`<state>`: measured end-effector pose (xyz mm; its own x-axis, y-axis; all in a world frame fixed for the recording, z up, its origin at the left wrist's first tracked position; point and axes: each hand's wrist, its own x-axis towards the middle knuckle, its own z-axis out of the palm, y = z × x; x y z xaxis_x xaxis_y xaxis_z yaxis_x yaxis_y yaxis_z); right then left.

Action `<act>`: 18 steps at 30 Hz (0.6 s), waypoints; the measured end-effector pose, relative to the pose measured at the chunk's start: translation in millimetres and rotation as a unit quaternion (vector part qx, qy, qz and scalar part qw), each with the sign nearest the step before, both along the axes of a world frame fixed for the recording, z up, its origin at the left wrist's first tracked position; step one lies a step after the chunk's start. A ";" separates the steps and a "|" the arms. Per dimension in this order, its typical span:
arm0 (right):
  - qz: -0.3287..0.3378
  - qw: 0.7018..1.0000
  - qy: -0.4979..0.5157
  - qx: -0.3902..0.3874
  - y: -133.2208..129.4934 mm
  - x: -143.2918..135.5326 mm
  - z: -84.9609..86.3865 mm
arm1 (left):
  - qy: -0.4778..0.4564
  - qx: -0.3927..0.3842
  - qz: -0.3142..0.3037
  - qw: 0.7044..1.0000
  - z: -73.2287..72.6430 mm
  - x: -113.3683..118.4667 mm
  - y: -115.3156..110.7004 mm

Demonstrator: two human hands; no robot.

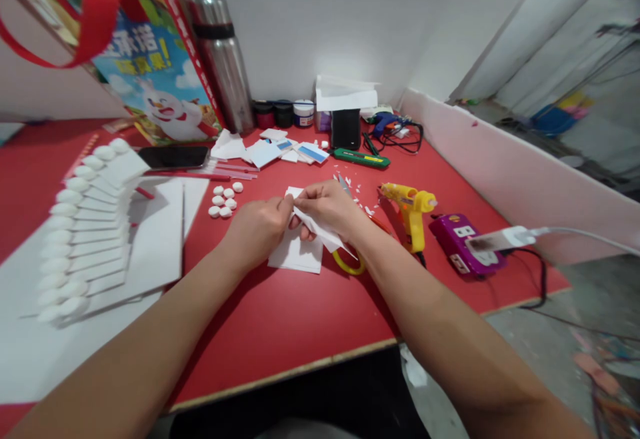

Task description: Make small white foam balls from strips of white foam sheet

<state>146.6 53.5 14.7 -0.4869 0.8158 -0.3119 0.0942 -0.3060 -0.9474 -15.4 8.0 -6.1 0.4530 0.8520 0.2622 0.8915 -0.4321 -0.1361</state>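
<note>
Both my hands meet over the middle of the red table, pinching a piece of white paper (pixel 321 230) between their fingertips. My left hand (pixel 263 227) has its thumb and fingers closed at the paper's upper left end. My right hand (pixel 333 207) grips it from the other side, and a long flap sticks out toward the lower right. Under the hands lie white paper sheets (pixel 296 257). Scissors with a yellow handle (pixel 349 264) rest beneath my right wrist, partly hidden. Left of my left hand sit several small white discs (pixel 224 200).
A yellow glue gun (pixel 411 216) and a purple power strip (pixel 467 244) stand to the right. A green cutter (pixel 361 158), a black phone (pixel 173 157) and a steel flask (pixel 223 66) lie farther back. On the left, a curved white paper structure (pixel 100 229) rests on white boards.
</note>
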 end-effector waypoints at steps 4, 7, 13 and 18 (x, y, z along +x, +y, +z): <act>-0.012 1.000 0.017 -0.012 1.3 1.1 0.9 | -0.054 0.012 -0.022 0.998 -4.0 -1.2 0.0; -0.008 0.999 0.031 0.000 2.5 2.5 0.7 | -0.176 -0.009 -0.049 0.983 -3.3 -1.9 -1.5; 0.003 0.998 0.037 0.054 1.3 1.8 -0.8 | -0.406 -0.076 -0.026 0.910 -3.5 -3.1 -2.1; 0.005 0.997 0.036 0.070 1.6 0.9 -4.0 | -0.428 -0.073 -0.015 0.901 -4.1 -3.7 -0.5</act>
